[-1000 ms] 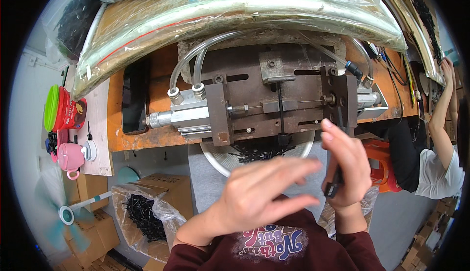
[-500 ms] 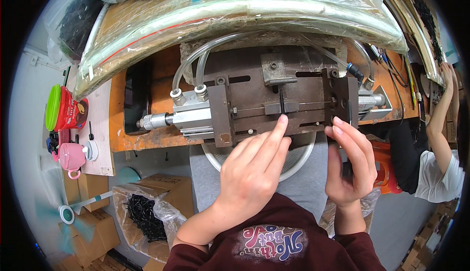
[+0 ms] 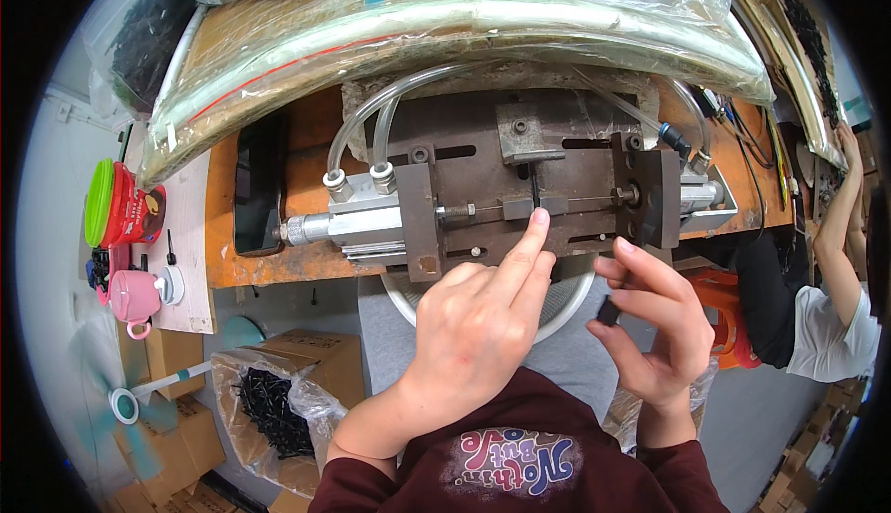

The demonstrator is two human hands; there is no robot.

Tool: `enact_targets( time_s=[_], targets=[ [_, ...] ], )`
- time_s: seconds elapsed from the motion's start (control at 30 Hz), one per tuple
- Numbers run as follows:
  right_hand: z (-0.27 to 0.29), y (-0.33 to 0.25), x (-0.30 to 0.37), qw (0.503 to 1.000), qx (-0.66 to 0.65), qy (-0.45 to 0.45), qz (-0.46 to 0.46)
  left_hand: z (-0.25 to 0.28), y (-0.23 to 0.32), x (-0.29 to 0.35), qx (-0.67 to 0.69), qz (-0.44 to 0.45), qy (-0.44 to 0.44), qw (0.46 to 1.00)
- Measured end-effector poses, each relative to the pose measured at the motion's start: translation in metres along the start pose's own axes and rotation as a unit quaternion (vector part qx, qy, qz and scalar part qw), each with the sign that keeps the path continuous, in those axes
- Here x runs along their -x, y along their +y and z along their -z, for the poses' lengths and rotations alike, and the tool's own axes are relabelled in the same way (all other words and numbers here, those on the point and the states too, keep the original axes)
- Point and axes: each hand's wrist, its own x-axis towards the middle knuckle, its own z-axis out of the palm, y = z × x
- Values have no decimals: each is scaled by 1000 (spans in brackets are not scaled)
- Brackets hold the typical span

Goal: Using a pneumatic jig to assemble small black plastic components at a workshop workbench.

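Observation:
My left hand (image 3: 478, 323) reaches over the near edge of a brown metal fixture (image 3: 585, 168), index finger stretched out and holding nothing. That fingertip touches the near end of a thin black part (image 3: 535, 188), which stands across a small grey block (image 3: 516, 208) in the middle of the fixture. A small black piece (image 3: 608, 311) is pinched between the thumb and fingers of my right hand (image 3: 664, 327), to the right of and below the fixture. Air cylinders sit at both ends, the left cylinder (image 3: 364, 225) and the right cylinder (image 3: 703, 196), their rods pointing inward at the block.
Clear hoses (image 3: 357, 123) arch over the fixture. Plastic-wrapped packing (image 3: 464, 26) lies behind it. A dark phone-like slab (image 3: 258, 188), pink mug (image 3: 135, 293) and red tub (image 3: 139, 211) are at left. Below stands a carton of black parts (image 3: 274, 411). A co-worker's arm (image 3: 835, 207) shows at right.
My right hand has drawn back slightly and turned, bringing the small black piece into sight. Both cylinder rods now reach farther inward. My left fingertip stays at the black part.

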Motion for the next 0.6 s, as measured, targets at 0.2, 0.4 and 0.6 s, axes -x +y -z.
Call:
enact_targets(
  time_s=[0.2,0.4,0.6],
  targets=[
    [-8,0,-17,986,139,-75,54,22,5,10,92,15,-48,994],
    [-29,10,-20,963,230,-118,81,35,7,28,185,31,-120,975],
    [-26,0,-30,951,269,-145,53,38,3,28,236,38,-30,970]
  ],
)
